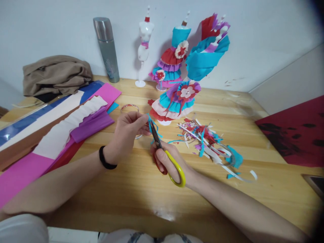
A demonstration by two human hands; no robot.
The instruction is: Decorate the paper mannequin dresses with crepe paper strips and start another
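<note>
My left hand [129, 133], with a black band at the wrist, pinches a thin blue paper strip [150, 120] between thumb and fingers. In my right hand [170, 158] are scissors [178, 172] with yellow handles, their dark blades pointing up and away at the strip, close to my left fingertips. The blades look nearly closed. Part of the strip curls down beside the blades. Just beyond my hands stands a small dress form in a ruffled skirt [174, 104] of blue, pink and red paper with a flower on it.
Paper scraps [207, 138] lie right of my hands. Folded coloured paper [60, 128] covers the left side. Along the wall are a brown cloth [57, 74], a flask [108, 57], a bare dress form [143, 50] and dressed ones [173, 55]. A red sheet [298, 135] is at right.
</note>
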